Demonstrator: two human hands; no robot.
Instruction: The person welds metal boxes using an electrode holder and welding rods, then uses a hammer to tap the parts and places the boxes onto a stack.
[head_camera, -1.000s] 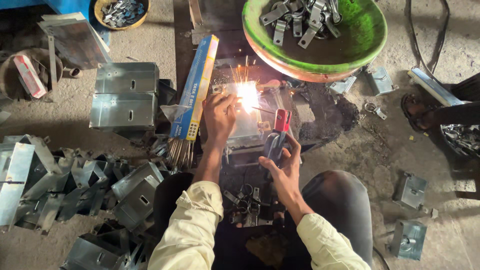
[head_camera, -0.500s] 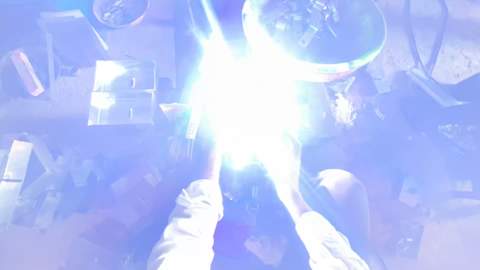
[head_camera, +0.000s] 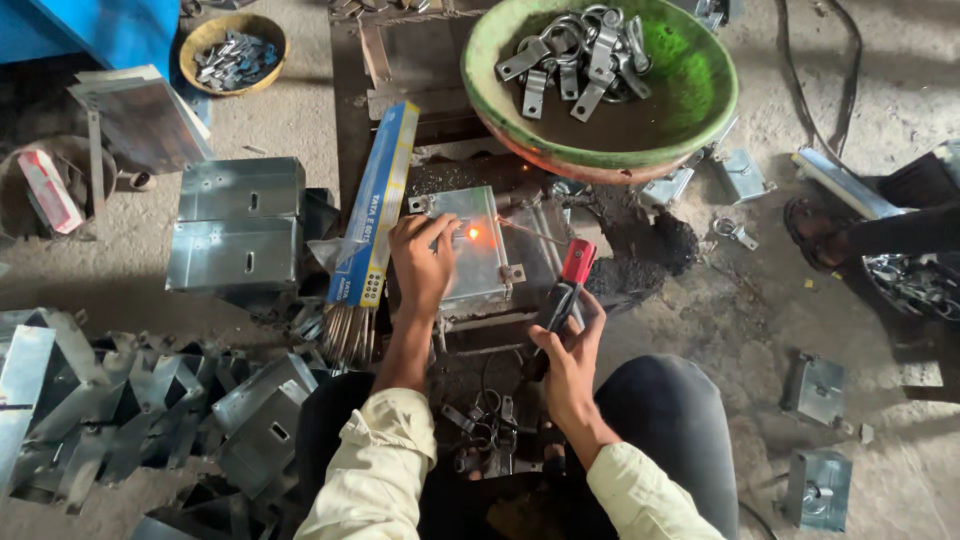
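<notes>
A square grey metal box (head_camera: 478, 248) lies flat on the dark worktop (head_camera: 640, 240), straight ahead of the person. The left hand (head_camera: 424, 262) rests on the box's left part, fingers spread and pressing down beside a small orange glow (head_camera: 473, 234). The right hand (head_camera: 568, 352), nearer the body and to the right of the box, is clamped around a red-and-black electrode holder (head_camera: 566, 285) whose thin rod (head_camera: 530, 233) slants up-left toward the glow. A blue carton of rods (head_camera: 375, 210) lies just left of the left hand; a green bowl of metal clamps (head_camera: 600, 85) stands beyond the box.
</notes>
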